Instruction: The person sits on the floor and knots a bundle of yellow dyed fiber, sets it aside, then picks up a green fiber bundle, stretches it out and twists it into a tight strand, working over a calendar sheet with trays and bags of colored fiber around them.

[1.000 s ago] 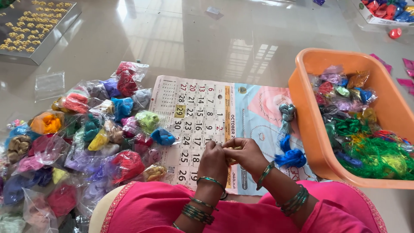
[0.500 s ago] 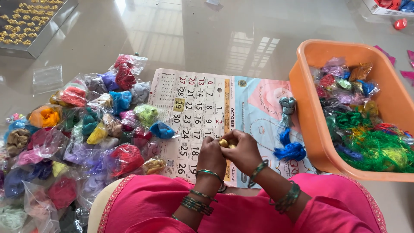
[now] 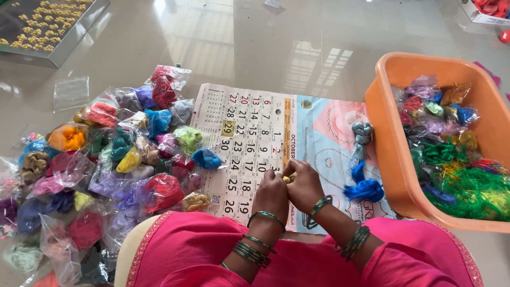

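My left hand [image 3: 272, 194] and right hand [image 3: 305, 186] meet above the calendar sheet [image 3: 255, 133], fingers closed narrow around a small golden piece [image 3: 288, 179] held between both hands, equally near.

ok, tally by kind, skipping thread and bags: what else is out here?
Tub: 1
Calendar: 1
Tray: 1
Box, cut off by the frame: 1
Gold piece, pinched: 1
Total: 5
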